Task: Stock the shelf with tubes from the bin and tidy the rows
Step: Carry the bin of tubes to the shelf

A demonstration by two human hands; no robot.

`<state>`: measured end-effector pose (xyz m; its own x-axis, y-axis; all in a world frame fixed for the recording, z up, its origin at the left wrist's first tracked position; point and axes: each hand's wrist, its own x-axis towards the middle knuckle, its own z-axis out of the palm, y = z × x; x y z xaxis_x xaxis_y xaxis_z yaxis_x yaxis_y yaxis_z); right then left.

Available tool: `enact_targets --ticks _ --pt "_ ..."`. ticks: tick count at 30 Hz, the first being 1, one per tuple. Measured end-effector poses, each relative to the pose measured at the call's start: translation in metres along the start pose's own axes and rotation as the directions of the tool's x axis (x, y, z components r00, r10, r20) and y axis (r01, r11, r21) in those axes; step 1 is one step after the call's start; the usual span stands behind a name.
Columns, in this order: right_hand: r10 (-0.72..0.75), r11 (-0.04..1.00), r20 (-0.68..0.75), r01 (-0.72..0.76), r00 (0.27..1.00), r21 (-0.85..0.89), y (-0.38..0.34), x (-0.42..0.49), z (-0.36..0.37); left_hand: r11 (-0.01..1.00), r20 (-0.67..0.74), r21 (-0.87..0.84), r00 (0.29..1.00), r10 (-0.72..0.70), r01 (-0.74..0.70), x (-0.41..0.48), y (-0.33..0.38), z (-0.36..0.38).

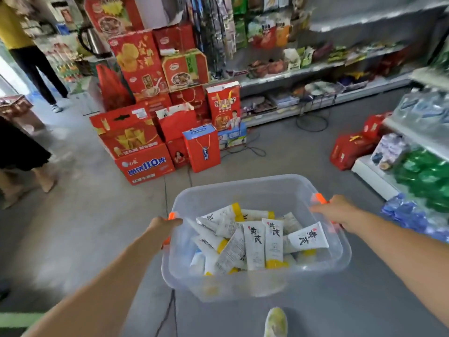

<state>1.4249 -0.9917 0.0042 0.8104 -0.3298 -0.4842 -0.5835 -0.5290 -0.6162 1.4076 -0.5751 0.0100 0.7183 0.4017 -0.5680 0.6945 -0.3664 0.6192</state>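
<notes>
I carry a clear plastic bin above the grey shop floor, at the lower middle of the head view. My left hand grips its left rim by an orange handle clip. On the opposite rim, my right hand holds the other orange clip. Inside the bin lies a loose heap of several white tubes with yellow caps, printed with black characters, pointing every way.
A stack of red gift boxes stands ahead on the floor, with a cable trailing by it. Stocked shelves run along the back and another shelf unit on the right. Two people stand at left. My shoe shows below.
</notes>
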Motion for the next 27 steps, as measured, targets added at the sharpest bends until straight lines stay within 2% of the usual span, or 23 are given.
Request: enact_targets --ticks 11,14,17,24,27 --pt "0.070 0.991 -0.098 -0.058 0.993 0.120 -0.108 0.320 -0.149 0.996 0.057 -0.037 0.995 0.085 -0.083 0.194 0.324 0.157" --pt "0.100 0.992 -0.100 -0.092 0.990 0.086 -0.136 0.411 -0.187 0.994 0.029 0.003 0.993 0.110 -0.110 0.271 0.411 0.206" --pt "0.124 0.987 -0.121 -0.110 0.985 0.116 -0.169 0.495 -0.230 0.993 0.063 0.062 0.993 0.095 -0.099 0.331 0.499 0.251" --pt "0.209 0.975 -0.157 -0.193 0.965 0.110 -0.221 0.695 -0.347 0.984 0.120 0.043 0.979 0.164 -0.171 0.429 0.720 0.374" --pt "0.190 0.980 -0.170 -0.177 0.967 0.087 -0.234 0.789 -0.401 0.982 0.120 0.028 0.976 0.182 -0.186 0.473 0.804 0.436"
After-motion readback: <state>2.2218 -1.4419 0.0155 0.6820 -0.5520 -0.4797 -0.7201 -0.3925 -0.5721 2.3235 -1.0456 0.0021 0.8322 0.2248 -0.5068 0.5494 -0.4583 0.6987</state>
